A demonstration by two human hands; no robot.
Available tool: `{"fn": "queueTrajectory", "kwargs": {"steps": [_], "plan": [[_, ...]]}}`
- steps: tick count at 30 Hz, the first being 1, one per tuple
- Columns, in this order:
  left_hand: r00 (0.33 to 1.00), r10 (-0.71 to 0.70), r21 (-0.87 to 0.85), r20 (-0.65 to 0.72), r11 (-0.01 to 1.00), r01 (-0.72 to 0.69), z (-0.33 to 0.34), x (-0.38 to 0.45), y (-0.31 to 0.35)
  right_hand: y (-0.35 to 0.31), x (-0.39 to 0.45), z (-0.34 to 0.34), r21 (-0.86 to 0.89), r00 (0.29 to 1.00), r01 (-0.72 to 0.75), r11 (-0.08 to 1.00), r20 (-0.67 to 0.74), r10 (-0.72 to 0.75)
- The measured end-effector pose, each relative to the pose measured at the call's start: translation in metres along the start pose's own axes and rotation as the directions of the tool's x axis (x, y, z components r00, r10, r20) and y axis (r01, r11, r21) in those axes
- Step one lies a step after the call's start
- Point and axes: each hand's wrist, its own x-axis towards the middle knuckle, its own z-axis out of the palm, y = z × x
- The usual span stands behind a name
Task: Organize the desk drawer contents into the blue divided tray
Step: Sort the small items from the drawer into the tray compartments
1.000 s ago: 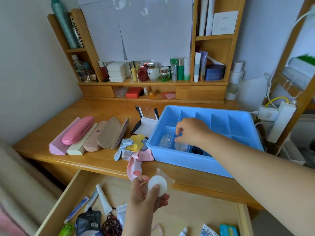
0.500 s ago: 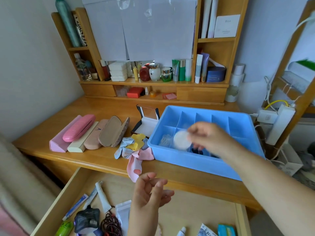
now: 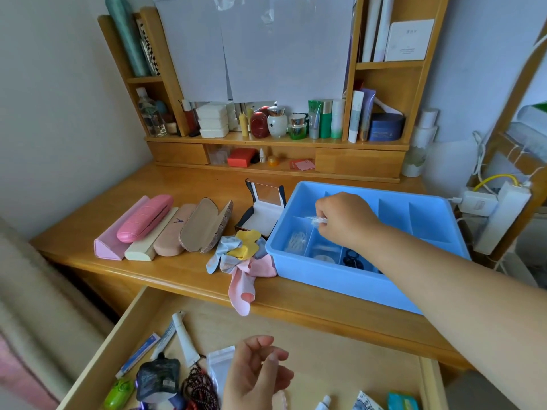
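The blue divided tray (image 3: pixel 325 281) sits on the desk at the right. My right hand (image 3: pixel 344 221) reaches into it over the front-left compartments and pinches a small clear packet (image 3: pixel 318 221) seen edge-on. Below it, one compartment holds a clear bag of white bits (image 3: pixel 296 241), the one beside it a round white pad (image 3: pixel 324 258), a third something black (image 3: pixel 352 261). My left hand (image 3: pixel 254 375) hovers over the open drawer (image 3: pixel 355 350) with fingers loosely curled, holding nothing.
The drawer holds a white tube (image 3: pixel 185 338), a black pouch (image 3: pixel 158 377), dark beads (image 3: pixel 198 390), a clear zip bag (image 3: pixel 220 365) and a green item (image 3: pixel 118 393). Glasses cases (image 3: pixel 148 229), cloths (image 3: pixel 239 255) and an open box (image 3: pixel 262 214) lie left of the tray.
The white round packet went from my left hand to my right, which carried it down into the tray's front-left area. My left hand sank toward the drawer, holding nothing.
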Motion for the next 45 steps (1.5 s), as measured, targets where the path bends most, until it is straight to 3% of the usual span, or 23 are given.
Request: {"fn": "queueTrajectory", "kwargs": {"steps": [4,8,14,19,24,28,31,39,43,45], "plan": [[1.0,-0.02,-0.008,0.009,1.0,0.02,-0.003,0.001,-0.004,0.006,-0.005,0.01,-0.072,0.986,0.001,0.997,0.169,0.011],[0.999,-0.036,-0.006,0.027,0.999,0.037,-0.004,0.001,-0.009,0.005,-0.005,0.024,-0.189,0.983,0.028,0.982,0.182,0.007],[0.999,-0.044,0.011,0.02,0.999,0.044,-0.01,0.003,-0.015,0.006,-0.001,0.022,-0.1,0.94,0.005,0.995,0.339,0.03],[0.999,-0.047,-0.006,0.015,0.999,0.047,-0.012,0.002,-0.015,0.001,-0.002,0.018,-0.17,0.976,-0.039,0.985,0.203,0.074],[0.999,-0.038,0.006,0.024,0.999,0.038,-0.014,0.0,-0.014,0.018,-0.001,-0.003,0.067,0.991,-0.123,0.99,0.064,0.118],[0.998,-0.049,0.004,0.029,0.999,0.049,-0.008,0.0,-0.015,0.026,0.001,-0.016,0.218,0.922,-0.228,0.949,0.362,0.138],[0.997,-0.055,0.016,0.058,0.998,0.054,-0.004,-0.001,-0.015,0.016,0.004,-0.002,0.128,0.85,-0.213,0.969,0.513,0.119],[0.996,-0.075,0.05,0.043,0.996,0.073,-0.014,-0.003,-0.023,0.004,0.003,0.018,-0.103,0.885,-0.028,0.994,0.46,0.072],[0.996,-0.075,0.079,0.047,0.994,0.071,-0.016,-0.005,-0.025,0.009,-0.004,0.01,0.088,0.821,-0.069,0.994,0.571,0.007],[0.997,-0.067,0.089,0.046,0.994,0.062,-0.017,-0.006,-0.025,0.008,-0.008,0.008,0.1,0.806,-0.049,0.994,0.592,-0.02]]}}
